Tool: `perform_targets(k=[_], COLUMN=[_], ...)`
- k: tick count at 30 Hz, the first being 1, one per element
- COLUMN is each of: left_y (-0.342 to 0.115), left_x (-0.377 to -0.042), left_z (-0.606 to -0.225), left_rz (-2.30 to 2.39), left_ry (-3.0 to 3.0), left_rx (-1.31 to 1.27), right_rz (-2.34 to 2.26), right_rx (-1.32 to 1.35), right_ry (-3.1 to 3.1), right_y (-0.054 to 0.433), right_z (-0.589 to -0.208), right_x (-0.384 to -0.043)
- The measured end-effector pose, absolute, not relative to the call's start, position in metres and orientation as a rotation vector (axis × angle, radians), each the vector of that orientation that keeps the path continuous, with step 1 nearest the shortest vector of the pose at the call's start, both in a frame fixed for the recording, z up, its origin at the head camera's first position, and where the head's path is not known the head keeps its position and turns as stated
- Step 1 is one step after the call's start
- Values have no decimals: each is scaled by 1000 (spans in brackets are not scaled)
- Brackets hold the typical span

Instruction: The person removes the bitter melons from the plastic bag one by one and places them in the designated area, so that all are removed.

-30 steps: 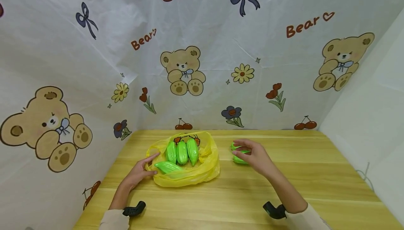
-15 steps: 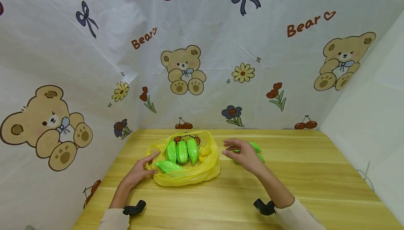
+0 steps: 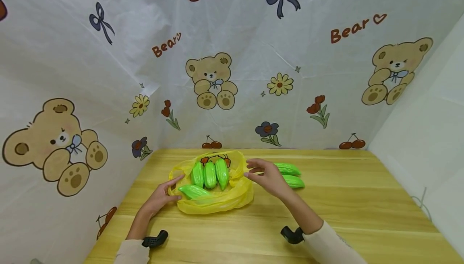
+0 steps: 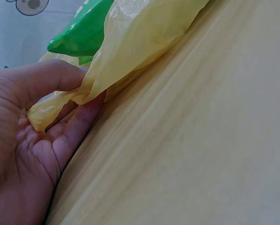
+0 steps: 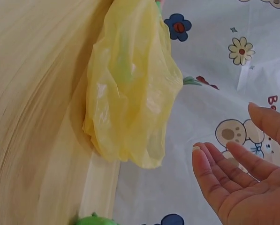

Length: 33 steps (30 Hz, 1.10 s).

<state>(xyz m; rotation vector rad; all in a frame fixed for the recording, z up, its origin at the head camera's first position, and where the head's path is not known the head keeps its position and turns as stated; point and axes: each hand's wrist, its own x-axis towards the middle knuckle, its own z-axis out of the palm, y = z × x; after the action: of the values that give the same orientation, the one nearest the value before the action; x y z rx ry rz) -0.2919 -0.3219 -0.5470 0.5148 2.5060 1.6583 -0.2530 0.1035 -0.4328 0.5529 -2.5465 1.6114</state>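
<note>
A yellow plastic bag (image 3: 232, 203) lies wide-mouthed on the table, with several shiny green ridged vegetables (image 3: 210, 174), like bitter melons, inside. At its left rim, my left hand (image 3: 163, 194) pinches the plastic; in the left wrist view, the thumb and a finger hold a gathered fold of the bag (image 4: 130, 51), below a green tip (image 4: 81, 33). My right hand (image 3: 270, 178) hovers by the bag's right edge, fingers loosely bent and holding nothing. In the right wrist view, this hand (image 5: 247, 183) stands apart from the bag. Two more green vegetables (image 3: 293, 181) lie behind it, partly hidden.
The wooden table (image 3: 355, 199) extends to the right and front. A white cloth backdrop (image 3: 246, 115) with printed bears rises behind and at the left. A white wall (image 3: 431, 135) stands at the right, with a thin cable (image 3: 422, 201) near the table edge.
My right hand has moved left from over the two loose green vegetables toward the bag, uncovering more of them. The left hand and the bag have stayed in place.
</note>
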Motion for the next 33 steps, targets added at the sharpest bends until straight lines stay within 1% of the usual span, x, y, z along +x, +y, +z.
perform_targets(k=[14, 23, 33], left_y=[-321, -321, -322], left_x=[-293, -292, -292], left_z=[-545, -546, -547], left_rz=[1669, 1666, 1656], left_ry=[2483, 2496, 2506], left_rx=[560, 534, 529], right_rz=[1577, 1551, 1599], right_rx=[553, 527, 562], right_ry=[-2536, -2554, -2572], right_y=[77, 60, 44], right_z=[-445, -456, -468], right_x=[-268, -278, -291])
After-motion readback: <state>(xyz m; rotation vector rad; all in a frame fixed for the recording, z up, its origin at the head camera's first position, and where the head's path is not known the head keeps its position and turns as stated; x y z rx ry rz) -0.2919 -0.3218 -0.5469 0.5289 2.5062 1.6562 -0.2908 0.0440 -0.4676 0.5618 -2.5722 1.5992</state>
